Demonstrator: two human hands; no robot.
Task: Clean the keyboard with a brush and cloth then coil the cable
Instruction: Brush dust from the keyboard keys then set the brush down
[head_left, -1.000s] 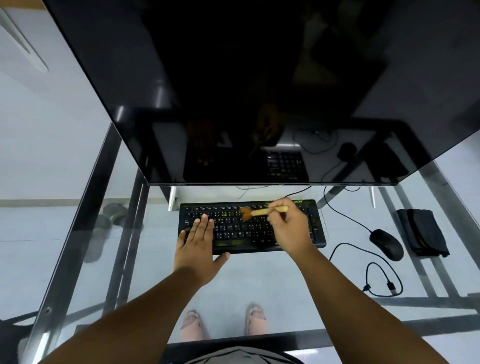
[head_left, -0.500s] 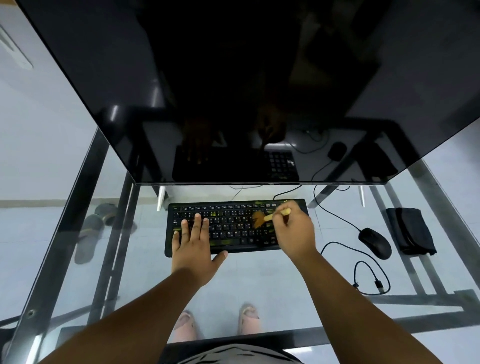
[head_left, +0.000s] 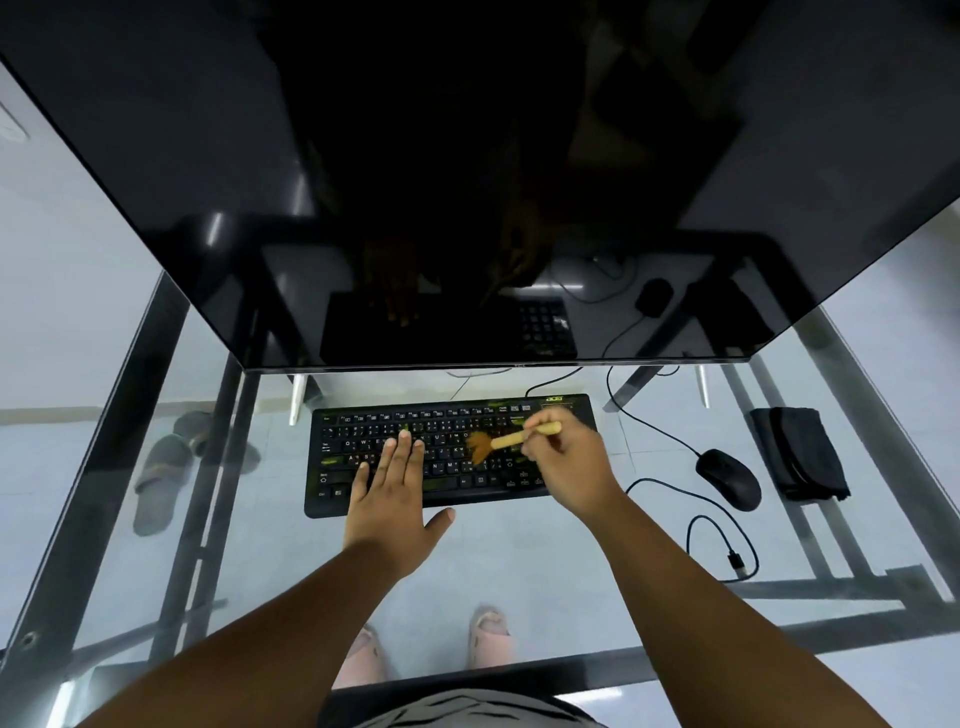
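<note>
My keyboard (head_left: 447, 457) lies with its long axis running left to right, parallel to the desk's (head_left: 519, 561) near edge, tilted very slightly, its back edge toward the monitor (head_left: 467, 182). It is black with pale legends and yellow-green marks on some keys, and its cable (head_left: 550, 382) leaves the back right corner. My left hand (head_left: 392, 499) lies flat on the left half of the keys, fingers straight and together, thumb spread off the front edge. My right hand (head_left: 566, 462) pinches the brush (head_left: 511, 440), whose pale wooden handle points up and right while the brown bristles splay down-left onto the keys right of centre. To the right sit the black mouse (head_left: 727, 478), its looped wire (head_left: 722, 545) and a folded dark cloth (head_left: 800, 452) near the desk's right edge. Bare glass lies between keyboard and near edge, and on the left side
</note>
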